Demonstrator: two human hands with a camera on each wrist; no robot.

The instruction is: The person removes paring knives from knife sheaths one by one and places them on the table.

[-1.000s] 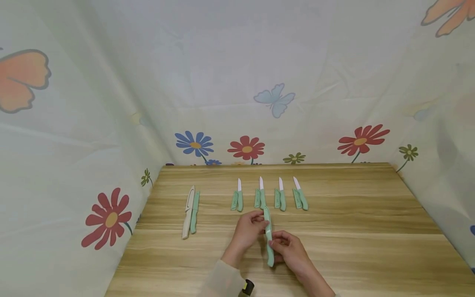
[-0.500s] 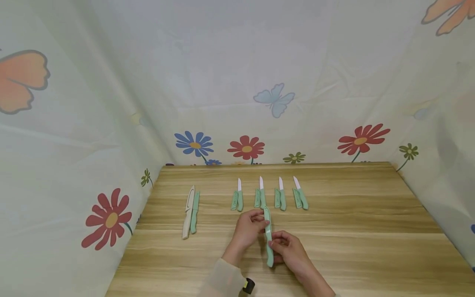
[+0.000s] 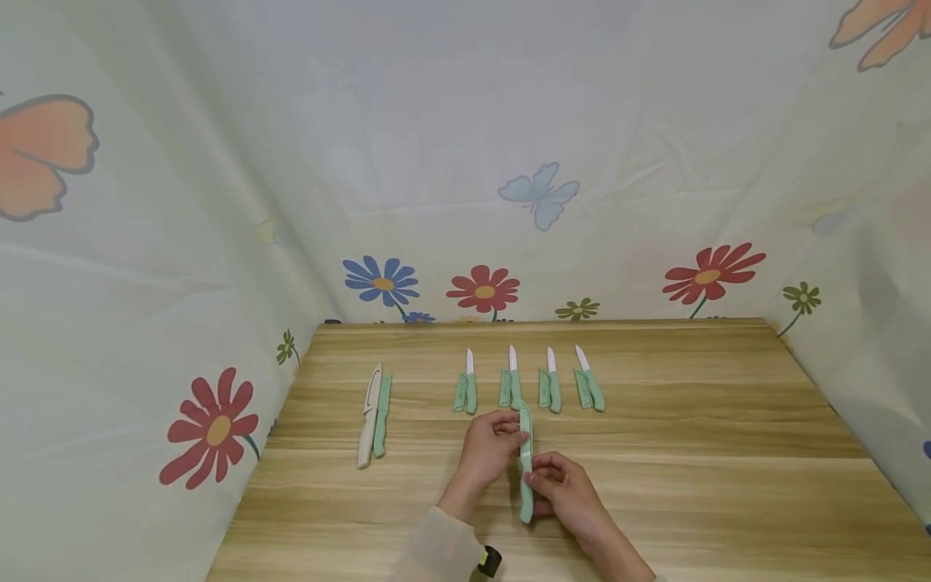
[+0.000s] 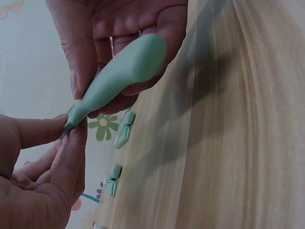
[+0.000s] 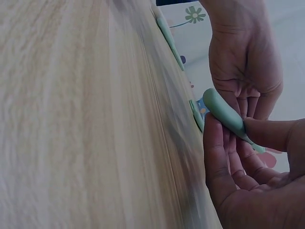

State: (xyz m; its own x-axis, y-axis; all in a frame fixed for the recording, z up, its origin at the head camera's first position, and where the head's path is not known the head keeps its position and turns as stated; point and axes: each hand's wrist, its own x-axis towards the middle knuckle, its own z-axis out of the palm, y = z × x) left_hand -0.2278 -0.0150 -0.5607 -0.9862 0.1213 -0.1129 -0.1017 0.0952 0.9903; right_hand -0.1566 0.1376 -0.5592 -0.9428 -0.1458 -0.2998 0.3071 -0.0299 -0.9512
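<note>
Pinching cover [image 3: 526,422] in left hand [image 3: 486,449], knife handle [image 3: 527,503] in right hand [image 3: 572,495], I risk cuts if the cover, fit unclear, slips.

Left hand [image 4: 45,186] pinches narrow end of green knife [image 4: 107,86]; right hand [image 4: 114,21] holds handle [image 4: 128,66]. Small green pieces [image 4: 111,187] lie along edge of wooden counter [image 4: 243,124].
</note>
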